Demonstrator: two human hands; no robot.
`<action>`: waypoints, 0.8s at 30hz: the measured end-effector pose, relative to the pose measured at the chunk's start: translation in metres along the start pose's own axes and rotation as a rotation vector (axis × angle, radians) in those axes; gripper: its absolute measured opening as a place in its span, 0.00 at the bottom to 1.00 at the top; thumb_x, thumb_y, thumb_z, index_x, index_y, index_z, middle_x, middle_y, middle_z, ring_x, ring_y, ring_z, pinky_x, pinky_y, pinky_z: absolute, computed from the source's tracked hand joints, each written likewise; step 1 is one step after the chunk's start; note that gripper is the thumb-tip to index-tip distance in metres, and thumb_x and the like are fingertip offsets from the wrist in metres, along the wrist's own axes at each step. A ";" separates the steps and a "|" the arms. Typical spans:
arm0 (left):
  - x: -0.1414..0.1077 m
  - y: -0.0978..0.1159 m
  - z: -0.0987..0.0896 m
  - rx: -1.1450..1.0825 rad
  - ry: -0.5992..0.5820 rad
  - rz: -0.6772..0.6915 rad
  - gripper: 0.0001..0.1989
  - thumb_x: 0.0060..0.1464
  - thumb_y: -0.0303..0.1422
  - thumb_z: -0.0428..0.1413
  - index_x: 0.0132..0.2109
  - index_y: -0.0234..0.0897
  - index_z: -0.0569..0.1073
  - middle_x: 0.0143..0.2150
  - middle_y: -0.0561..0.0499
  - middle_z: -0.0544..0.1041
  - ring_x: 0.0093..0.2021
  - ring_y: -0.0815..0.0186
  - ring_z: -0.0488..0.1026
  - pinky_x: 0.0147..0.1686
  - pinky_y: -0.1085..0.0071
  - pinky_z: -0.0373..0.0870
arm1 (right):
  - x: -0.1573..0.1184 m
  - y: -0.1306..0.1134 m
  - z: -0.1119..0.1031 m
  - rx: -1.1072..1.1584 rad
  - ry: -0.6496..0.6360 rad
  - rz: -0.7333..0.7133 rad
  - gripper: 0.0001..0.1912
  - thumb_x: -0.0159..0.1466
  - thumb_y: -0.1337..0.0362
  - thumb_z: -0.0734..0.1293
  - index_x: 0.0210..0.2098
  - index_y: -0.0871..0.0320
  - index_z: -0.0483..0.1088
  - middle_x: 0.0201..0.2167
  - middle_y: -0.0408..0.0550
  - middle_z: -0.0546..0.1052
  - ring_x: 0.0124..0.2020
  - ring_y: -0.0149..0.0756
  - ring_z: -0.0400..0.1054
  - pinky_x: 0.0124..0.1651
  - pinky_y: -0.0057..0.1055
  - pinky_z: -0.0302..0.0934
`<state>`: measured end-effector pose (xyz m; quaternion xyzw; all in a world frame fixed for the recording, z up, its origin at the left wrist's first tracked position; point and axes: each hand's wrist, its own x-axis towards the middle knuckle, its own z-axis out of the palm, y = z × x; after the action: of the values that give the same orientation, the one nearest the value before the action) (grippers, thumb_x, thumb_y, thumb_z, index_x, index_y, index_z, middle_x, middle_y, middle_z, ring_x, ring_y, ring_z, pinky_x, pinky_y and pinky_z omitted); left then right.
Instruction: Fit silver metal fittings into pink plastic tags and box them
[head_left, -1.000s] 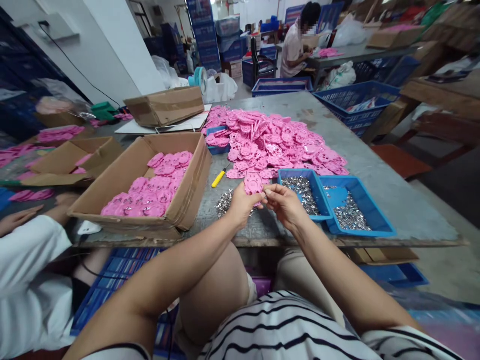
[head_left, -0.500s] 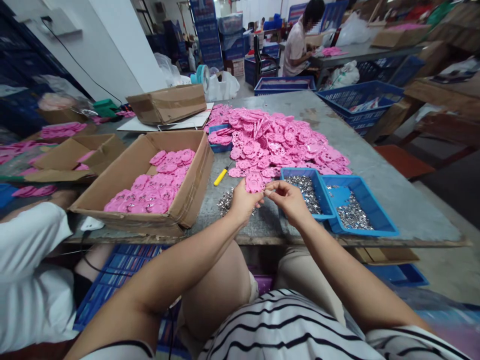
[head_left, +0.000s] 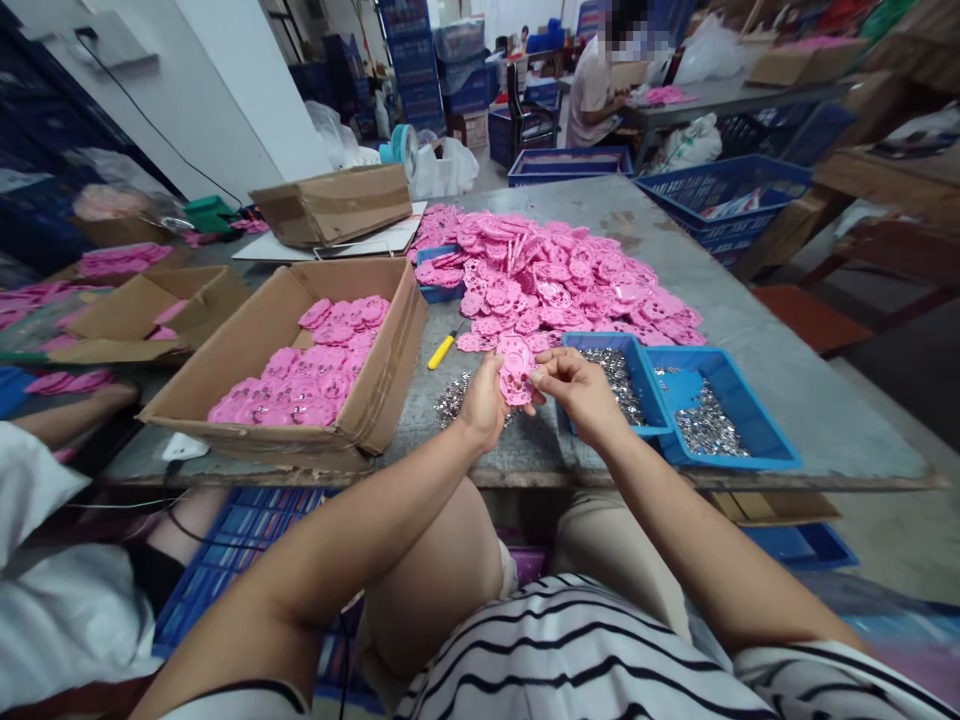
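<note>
A flat pink plastic piece (head_left: 516,368) with a scalloped outline and small holes is held upright above the table's front part. My left hand (head_left: 484,405) grips it by its left side, thumb in front. My right hand (head_left: 581,390) has thumb and forefinger pinched at its lower right edge; whether a small metal part is between those fingertips is too small to tell. Behind the piece lies a large heap of similar pink pieces (head_left: 555,275). Small shiny metal parts (head_left: 452,398) lie loose beside my left hand.
Two blue trays (head_left: 757,455) of small metal parts stand right of my hands. A cardboard box (head_left: 390,400) holding pink pieces is at left, with a yellow-handled tool (head_left: 441,352) beside it. A person in white (head_left: 67,580) sits at far left; another person (head_left: 592,100) works behind.
The pink piece has been raised and turned to show more of its face, including its lower holes. My right fingers have come against its edge. The left neighbour's arm has shifted left.
</note>
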<state>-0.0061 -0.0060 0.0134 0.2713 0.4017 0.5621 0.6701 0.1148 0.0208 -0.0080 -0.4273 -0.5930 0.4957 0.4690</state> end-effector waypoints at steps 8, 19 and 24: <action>-0.001 -0.001 0.002 -0.013 -0.018 -0.021 0.20 0.63 0.33 0.35 0.49 0.32 0.68 0.31 0.47 0.77 0.29 0.66 0.75 0.26 0.74 0.71 | 0.003 0.004 0.002 0.002 0.027 0.007 0.17 0.46 0.53 0.74 0.16 0.57 0.67 0.36 0.49 0.68 0.41 0.39 0.64 0.44 0.38 0.61; 0.000 -0.003 -0.001 -0.080 -0.021 -0.046 0.19 0.62 0.32 0.37 0.49 0.32 0.69 0.34 0.46 0.78 0.31 0.65 0.75 0.29 0.72 0.72 | 0.000 0.010 0.008 -0.148 0.082 -0.081 0.11 0.49 0.59 0.73 0.23 0.56 0.67 0.34 0.46 0.70 0.34 0.35 0.64 0.38 0.34 0.61; 0.002 -0.002 -0.001 -0.063 -0.011 -0.076 0.20 0.63 0.32 0.35 0.48 0.30 0.69 0.31 0.45 0.77 0.30 0.65 0.76 0.28 0.72 0.72 | 0.008 0.015 -0.004 -0.031 0.014 0.028 0.14 0.53 0.52 0.70 0.31 0.53 0.65 0.23 0.41 0.68 0.23 0.31 0.58 0.28 0.31 0.56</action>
<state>-0.0060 -0.0050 0.0105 0.2377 0.3902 0.5471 0.7014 0.1179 0.0318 -0.0217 -0.4463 -0.5913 0.4900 0.4594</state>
